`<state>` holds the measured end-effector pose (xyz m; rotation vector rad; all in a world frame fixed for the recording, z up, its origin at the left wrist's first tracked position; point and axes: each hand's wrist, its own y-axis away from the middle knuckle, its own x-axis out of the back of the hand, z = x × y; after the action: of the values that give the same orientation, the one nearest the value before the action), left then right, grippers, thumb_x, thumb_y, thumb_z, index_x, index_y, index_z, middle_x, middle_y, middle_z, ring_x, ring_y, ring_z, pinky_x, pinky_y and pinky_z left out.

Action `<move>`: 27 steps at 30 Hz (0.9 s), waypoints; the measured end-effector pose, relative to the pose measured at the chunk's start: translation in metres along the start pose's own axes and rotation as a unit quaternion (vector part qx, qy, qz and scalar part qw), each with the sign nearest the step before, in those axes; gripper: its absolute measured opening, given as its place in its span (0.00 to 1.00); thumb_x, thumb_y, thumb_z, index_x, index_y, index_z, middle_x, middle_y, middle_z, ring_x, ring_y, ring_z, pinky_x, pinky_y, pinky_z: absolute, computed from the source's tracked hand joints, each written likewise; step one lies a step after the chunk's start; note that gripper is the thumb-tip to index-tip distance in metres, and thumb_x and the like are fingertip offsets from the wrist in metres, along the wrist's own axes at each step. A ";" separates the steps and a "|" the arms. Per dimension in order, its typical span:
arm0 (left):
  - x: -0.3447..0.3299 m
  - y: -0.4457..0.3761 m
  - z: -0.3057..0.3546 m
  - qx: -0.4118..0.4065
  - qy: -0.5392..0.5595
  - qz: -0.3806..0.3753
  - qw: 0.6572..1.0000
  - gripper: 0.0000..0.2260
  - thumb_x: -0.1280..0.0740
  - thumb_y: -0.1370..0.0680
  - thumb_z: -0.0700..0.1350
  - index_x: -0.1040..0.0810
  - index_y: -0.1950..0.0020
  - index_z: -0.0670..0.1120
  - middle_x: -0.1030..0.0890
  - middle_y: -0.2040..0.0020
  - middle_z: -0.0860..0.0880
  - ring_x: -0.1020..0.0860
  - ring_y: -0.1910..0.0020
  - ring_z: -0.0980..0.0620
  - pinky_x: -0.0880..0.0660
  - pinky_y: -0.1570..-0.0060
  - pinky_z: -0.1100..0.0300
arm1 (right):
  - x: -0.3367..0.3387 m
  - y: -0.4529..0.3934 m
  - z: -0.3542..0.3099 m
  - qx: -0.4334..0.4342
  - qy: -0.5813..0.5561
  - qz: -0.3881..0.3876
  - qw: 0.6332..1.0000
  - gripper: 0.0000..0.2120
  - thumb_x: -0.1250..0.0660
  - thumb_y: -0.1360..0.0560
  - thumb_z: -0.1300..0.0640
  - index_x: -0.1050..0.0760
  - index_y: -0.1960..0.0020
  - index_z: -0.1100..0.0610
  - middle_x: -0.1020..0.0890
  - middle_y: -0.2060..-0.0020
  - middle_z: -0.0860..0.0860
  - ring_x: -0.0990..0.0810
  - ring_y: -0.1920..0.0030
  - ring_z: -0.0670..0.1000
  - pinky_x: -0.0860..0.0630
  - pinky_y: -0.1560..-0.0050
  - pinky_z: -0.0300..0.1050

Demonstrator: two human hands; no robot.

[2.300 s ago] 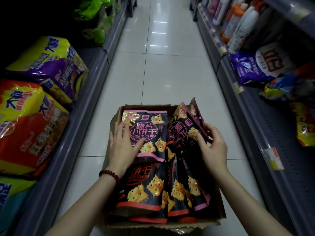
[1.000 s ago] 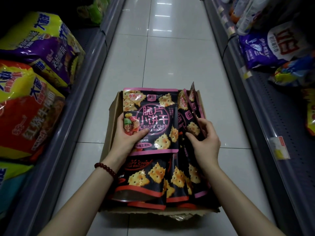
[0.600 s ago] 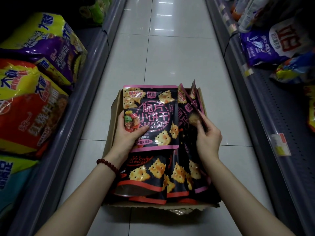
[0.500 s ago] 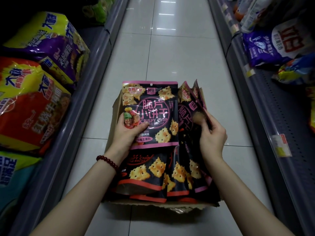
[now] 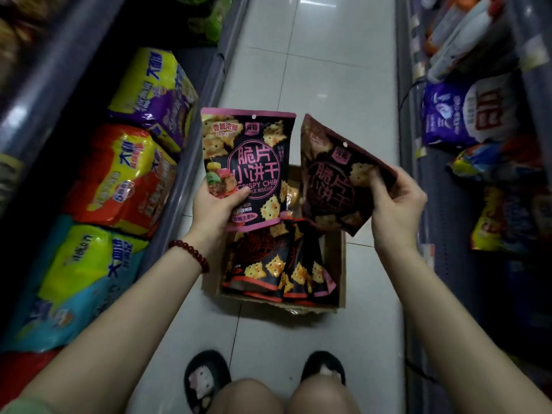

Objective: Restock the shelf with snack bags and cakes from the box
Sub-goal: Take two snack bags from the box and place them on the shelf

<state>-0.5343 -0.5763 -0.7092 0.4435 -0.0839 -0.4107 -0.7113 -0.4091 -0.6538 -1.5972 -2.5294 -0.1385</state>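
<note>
Both snack bags have been lifted above the box (image 5: 334, 258): the left hand (image 5: 215, 210) grips one bag (image 5: 248, 162), the right hand (image 5: 394, 204) pinches another bag (image 5: 331, 180). Light, crinkly, fragile contents; edges are best held.

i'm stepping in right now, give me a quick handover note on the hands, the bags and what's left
Left hand: grips one crispy chip bag by its lower left, held upright above the box.
Right hand: pinches a second crispy chip bag, tilted, also clear of the box.
Cardboard box: on the aisle floor between the shelves, with several more of the same bags inside.
Done: two bags lifted out.
Left: shelve these two, then the rest in the box. No cakes visible from here.
</note>
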 end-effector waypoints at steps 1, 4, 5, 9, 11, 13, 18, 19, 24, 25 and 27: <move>0.004 0.012 0.020 0.005 -0.002 0.009 1.000 0.16 0.25 0.30 0.38 0.24 0.48 0.51 0.17 0.50 0.49 0.17 0.51 0.50 0.20 0.50 0.45 | 0.002 -0.001 -0.027 -0.007 -0.010 -0.011 1.000 0.05 0.35 0.23 0.62 0.20 0.49 0.60 0.17 0.57 0.51 0.19 0.55 0.46 0.21 0.52 0.42; 0.018 0.045 0.086 0.018 -0.004 0.037 0.999 0.18 0.24 0.31 0.39 0.24 0.44 0.48 0.17 0.47 0.46 0.18 0.49 0.45 0.21 0.49 0.40 | 0.005 -0.004 -0.110 -0.033 -0.050 -0.055 0.997 0.03 0.34 0.23 0.61 0.21 0.53 0.57 0.17 0.59 0.48 0.19 0.57 0.44 0.21 0.55 0.40; 0.022 0.057 0.107 0.018 -0.004 0.043 0.999 0.19 0.23 0.32 0.39 0.24 0.45 0.48 0.17 0.46 0.45 0.18 0.48 0.45 0.22 0.48 0.40 | 0.005 -0.005 -0.137 -0.038 -0.058 -0.076 0.995 0.04 0.34 0.23 0.61 0.22 0.54 0.55 0.17 0.59 0.48 0.18 0.57 0.44 0.21 0.55 0.40; 0.035 0.109 0.194 0.007 0.000 0.049 0.999 0.19 0.24 0.32 0.37 0.24 0.44 0.46 0.18 0.47 0.45 0.18 0.49 0.44 0.19 0.53 0.50 | 0.004 -0.013 -0.239 -0.049 -0.082 -0.156 0.983 0.04 0.35 0.23 0.61 0.22 0.55 0.55 0.16 0.60 0.48 0.17 0.58 0.46 0.21 0.58 0.40; 0.040 0.137 0.233 -0.004 -0.016 0.050 0.999 0.21 0.24 0.32 0.37 0.25 0.41 0.42 0.17 0.48 0.45 0.18 0.49 0.44 0.19 0.57 0.55 | 0.002 -0.017 -0.285 -0.040 -0.085 -0.187 0.978 0.03 0.34 0.23 0.60 0.22 0.54 0.57 0.16 0.59 0.50 0.17 0.58 0.47 0.21 0.57 0.42; 0.045 0.163 0.272 -0.021 -0.033 0.055 0.998 0.23 0.21 0.35 0.42 0.23 0.43 0.42 0.17 0.49 0.44 0.18 0.50 0.44 0.20 0.51 0.48 | -0.002 -0.021 -0.329 -0.032 -0.097 -0.208 0.973 0.04 0.34 0.23 0.59 0.22 0.53 0.58 0.16 0.59 0.51 0.18 0.58 0.49 0.21 0.57 0.43; 0.056 0.228 0.356 -0.067 -0.048 0.072 0.994 0.16 0.23 0.33 0.39 0.23 0.51 0.51 0.17 0.51 0.48 0.19 0.50 0.49 0.23 0.44 0.45 | -0.011 -0.023 -0.427 -0.021 -0.114 -0.256 0.960 0.04 0.34 0.23 0.60 0.22 0.55 0.56 0.15 0.64 0.46 0.18 0.62 0.46 0.22 0.60 0.41; 0.058 0.241 0.369 -0.072 -0.043 0.079 0.993 0.15 0.24 0.32 0.38 0.23 0.51 0.51 0.17 0.51 0.49 0.19 0.50 0.49 0.23 0.44 0.45 | -0.012 -0.021 -0.445 -0.018 -0.114 -0.269 0.956 0.04 0.34 0.23 0.60 0.22 0.56 0.56 0.15 0.65 0.46 0.18 0.63 0.45 0.22 0.60 0.41; 0.074 0.315 0.424 -0.090 -0.010 0.147 0.985 0.17 0.22 0.34 0.40 0.22 0.50 0.50 0.16 0.50 0.47 0.18 0.50 0.47 0.22 0.46 0.44 | -0.018 -0.007 -0.529 0.003 -0.121 -0.343 0.931 0.03 0.34 0.23 0.59 0.22 0.55 0.56 0.15 0.64 0.48 0.16 0.63 0.48 0.20 0.62 0.43; 0.078 0.329 0.431 -0.091 0.004 0.165 0.982 0.16 0.22 0.34 0.39 0.22 0.49 0.47 0.16 0.51 0.46 0.17 0.50 0.46 0.22 0.47 0.43 | -0.020 -0.003 -0.545 0.009 -0.121 -0.359 0.925 0.03 0.34 0.23 0.59 0.22 0.55 0.57 0.15 0.62 0.50 0.16 0.61 0.50 0.19 0.60 0.45; 0.087 0.357 0.446 -0.096 0.030 0.197 0.975 0.17 0.22 0.34 0.39 0.22 0.47 0.43 0.16 0.51 0.42 0.17 0.51 0.44 0.21 0.49 0.42 | -0.025 0.007 -0.574 0.022 -0.121 -0.393 0.911 0.03 0.33 0.23 0.58 0.21 0.53 0.56 0.15 0.58 0.53 0.16 0.57 0.54 0.19 0.55 0.50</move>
<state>-0.3984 -0.4960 -0.1538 0.2386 -0.0705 -0.0134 -0.6515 -0.5173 -0.0924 -0.5092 -3.1836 0.0368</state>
